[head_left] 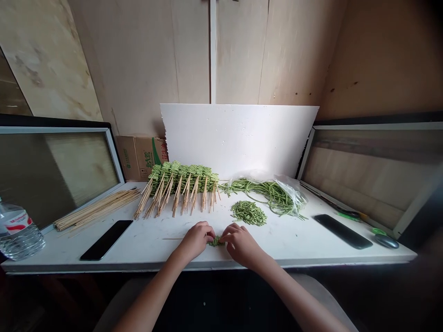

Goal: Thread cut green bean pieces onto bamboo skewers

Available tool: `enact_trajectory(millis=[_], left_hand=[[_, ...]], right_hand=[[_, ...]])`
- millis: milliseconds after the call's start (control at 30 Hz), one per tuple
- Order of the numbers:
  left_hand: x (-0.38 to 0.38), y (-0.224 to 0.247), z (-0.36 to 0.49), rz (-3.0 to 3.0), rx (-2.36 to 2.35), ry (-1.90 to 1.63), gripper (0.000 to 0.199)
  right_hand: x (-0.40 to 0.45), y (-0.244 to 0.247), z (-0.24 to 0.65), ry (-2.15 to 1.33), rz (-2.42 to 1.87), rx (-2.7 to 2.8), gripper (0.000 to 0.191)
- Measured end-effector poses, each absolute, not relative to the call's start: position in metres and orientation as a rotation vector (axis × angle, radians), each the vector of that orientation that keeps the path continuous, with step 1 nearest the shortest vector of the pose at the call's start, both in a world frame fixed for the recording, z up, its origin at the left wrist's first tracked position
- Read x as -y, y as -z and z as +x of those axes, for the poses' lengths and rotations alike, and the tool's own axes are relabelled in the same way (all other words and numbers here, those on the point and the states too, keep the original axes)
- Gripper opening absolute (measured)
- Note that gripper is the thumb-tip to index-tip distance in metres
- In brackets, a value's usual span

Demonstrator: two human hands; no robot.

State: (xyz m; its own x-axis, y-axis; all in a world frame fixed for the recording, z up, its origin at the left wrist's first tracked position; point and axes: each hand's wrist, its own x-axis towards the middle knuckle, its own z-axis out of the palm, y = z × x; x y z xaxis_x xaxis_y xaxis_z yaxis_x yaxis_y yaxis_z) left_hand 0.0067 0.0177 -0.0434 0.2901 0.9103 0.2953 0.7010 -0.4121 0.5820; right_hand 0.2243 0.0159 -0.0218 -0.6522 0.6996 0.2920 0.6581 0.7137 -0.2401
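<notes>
Near the front edge of the white surface [148, 251], the left hand [196, 240] and the right hand [239, 240] are close together, with a short row of green bean pieces [216, 241] between them. Both grips are narrow: the left one holds the left end of this row and the right one holds the right end. A thin skewer [172, 239] reaches out to the left from behind the left hand. At the left side there is a black phone [106, 240], and farther left a clear bottle [21, 235]. At the right side lie a dark flat device [342, 230] and, just beside it, a mouse [386, 240]. Beyond the hands is a loose pile of cut beans [248, 214]. At the left, a bundle of bare sticks [98, 208] lies near the stacked bean skewers [183, 177], whose sticks point to the front. To the right of this stack are long beans [254, 188], partly under a clear plastic bag [296, 196]. Behind stand a cardboard box [138, 154] and a white board [238, 136], before the wall [190, 50]
</notes>
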Motion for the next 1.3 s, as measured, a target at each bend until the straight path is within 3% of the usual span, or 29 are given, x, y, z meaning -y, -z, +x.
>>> enact_trajectory(millis=[200,533,1000,1100,1300], left_hand=[[-0.014,0.039,0.010,2.385,-1.368,-0.814,0.033],[-0.015,0.040,0.009,2.167,-1.421,-0.869,0.011],[-0.016,0.036,0.007,2.175,-1.592,-0.871,0.014],[-0.015,0.028,0.000,2.195,-1.635,-0.852,0.021],[-0.011,0.009,-0.044,2.097,-1.674,-0.685,0.014]], right_hand=[[-0.016,0.021,0.226,-0.166,-1.019,2.566,0.050],[-0.014,0.020,0.227,-0.233,-0.936,2.536,0.051],[-0.021,0.021,0.233,-0.249,-0.970,2.495,0.061],[-0.021,0.022,0.236,-0.308,-0.986,2.502,0.059],[-0.021,0.008,0.238,-0.469,-0.911,2.337,0.047]])
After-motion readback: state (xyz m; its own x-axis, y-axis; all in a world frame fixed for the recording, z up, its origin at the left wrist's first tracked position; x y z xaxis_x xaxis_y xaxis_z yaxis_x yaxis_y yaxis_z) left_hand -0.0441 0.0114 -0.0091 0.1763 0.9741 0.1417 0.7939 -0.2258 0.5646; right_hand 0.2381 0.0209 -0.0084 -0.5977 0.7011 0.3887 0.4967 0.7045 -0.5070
